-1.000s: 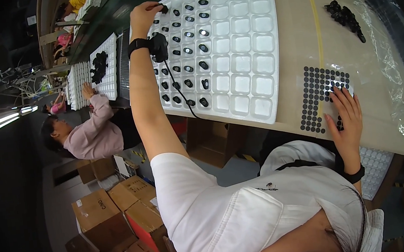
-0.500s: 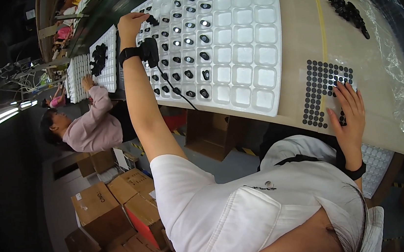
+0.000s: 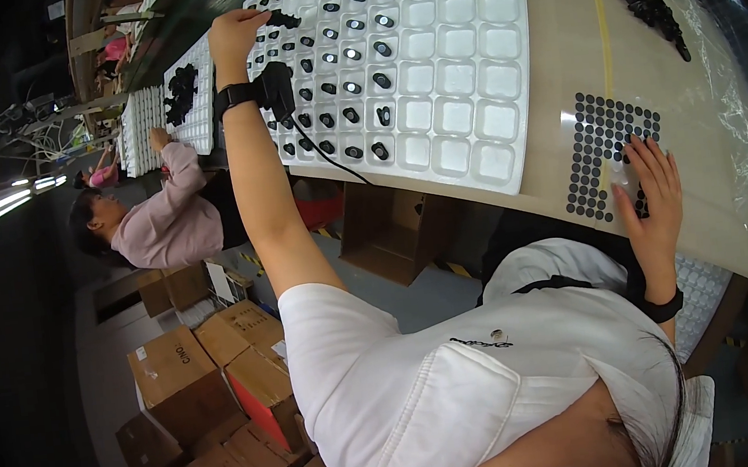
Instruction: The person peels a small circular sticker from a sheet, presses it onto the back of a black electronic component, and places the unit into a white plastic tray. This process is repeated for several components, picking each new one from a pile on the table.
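Note:
My left hand (image 3: 235,40) reaches over the far left of a white compartment tray (image 3: 516,64). Its fingers are closed in a pinch at the edge of a small black clump (image 3: 284,19); what lies between the fingertips is too small to make out. Small black oval pieces (image 3: 383,48), some with a pale shiny spot, sit singly in the tray's left compartments. My right hand (image 3: 657,190) rests on the table with its fingers stretched out. It lies over the right side of a clear sheet of round black stickers (image 3: 587,156) and covers some of them.
A pile of black parts (image 3: 652,17) lies at the table's far right, near clear plastic film (image 3: 743,103). A black device with a cable (image 3: 279,88) is at my left wrist. Cardboard boxes (image 3: 184,381) stand lower left. A co-worker (image 3: 167,214) handles another tray at left.
The tray and the sticker sheet sit slightly higher in the picture, as the view has shifted. The black clump at my left fingertips looks longer. My right hand stays on the sheet.

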The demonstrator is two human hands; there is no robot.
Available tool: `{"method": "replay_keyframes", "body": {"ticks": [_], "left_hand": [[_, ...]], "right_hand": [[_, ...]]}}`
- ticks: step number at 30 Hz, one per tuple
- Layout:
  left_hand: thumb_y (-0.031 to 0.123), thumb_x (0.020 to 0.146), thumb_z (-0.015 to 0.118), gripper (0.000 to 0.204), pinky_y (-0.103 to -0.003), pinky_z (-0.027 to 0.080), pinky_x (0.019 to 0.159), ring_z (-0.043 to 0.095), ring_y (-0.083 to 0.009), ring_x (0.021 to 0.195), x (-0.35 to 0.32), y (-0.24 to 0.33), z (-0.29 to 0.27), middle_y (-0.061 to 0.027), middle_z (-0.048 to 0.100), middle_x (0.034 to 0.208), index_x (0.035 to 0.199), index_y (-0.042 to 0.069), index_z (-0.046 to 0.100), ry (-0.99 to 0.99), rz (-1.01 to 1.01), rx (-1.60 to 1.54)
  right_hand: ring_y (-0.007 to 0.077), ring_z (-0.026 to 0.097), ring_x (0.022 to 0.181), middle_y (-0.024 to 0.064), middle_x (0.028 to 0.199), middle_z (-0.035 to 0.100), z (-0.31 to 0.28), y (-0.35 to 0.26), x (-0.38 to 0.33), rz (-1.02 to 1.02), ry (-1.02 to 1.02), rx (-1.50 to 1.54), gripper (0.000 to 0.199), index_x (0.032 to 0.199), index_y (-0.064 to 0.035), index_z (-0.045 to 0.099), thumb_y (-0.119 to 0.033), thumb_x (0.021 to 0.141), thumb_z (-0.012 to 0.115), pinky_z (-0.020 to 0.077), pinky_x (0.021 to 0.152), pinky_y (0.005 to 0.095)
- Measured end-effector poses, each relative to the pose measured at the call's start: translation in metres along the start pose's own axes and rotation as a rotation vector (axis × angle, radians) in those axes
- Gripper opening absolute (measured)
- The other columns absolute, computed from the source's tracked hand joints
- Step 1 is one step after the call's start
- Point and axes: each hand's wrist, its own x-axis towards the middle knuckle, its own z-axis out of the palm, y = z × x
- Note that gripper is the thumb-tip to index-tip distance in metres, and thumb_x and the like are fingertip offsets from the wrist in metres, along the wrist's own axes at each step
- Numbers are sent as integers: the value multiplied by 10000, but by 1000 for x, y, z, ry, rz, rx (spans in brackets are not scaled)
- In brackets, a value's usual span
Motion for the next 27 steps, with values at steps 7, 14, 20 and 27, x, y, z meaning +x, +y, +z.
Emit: {"method": "replay_keyframes", "body": {"ticks": [7, 14, 20, 27], "left_hand": [[341, 603, 662, 256, -329, 469, 627, 606, -257, 701, -16, -10, -2, -82, 638, 734, 763, 142, 681, 44, -102, 151], [345, 606, 663, 257, -329, 470, 643, 606, -258, 708, -26, -26, -12, -81, 637, 736, 767, 145, 679, -11, -124, 210], [354, 618, 663, 267, -307, 467, 637, 607, -241, 702, -34, -12, -19, -70, 639, 736, 775, 139, 678, 32, -63, 133], [305, 652, 659, 244, -285, 463, 636, 610, -202, 686, -43, 6, -23, -69, 642, 728, 773, 93, 673, -15, 18, -20]], "right_hand": [[244, 399, 1148, 64, 1183, 489, 2, 2, 0, -2, 9, 9, 394, 1122, -71, 512, -108, 731, 555, 220, 1008, 410], [255, 383, 1162, 75, 1197, 479, 0, 1, -1, -10, -17, 5, 384, 1133, -47, 494, -101, 756, 546, 213, 1009, 411], [254, 385, 1161, 75, 1194, 483, 1, 3, -1, -5, -6, 8, 382, 1131, -49, 498, -103, 757, 552, 213, 1009, 410], [247, 406, 1142, 65, 1181, 493, 3, 4, -2, -17, 27, 6, 391, 1122, -69, 513, -120, 736, 553, 228, 1004, 409]]}}
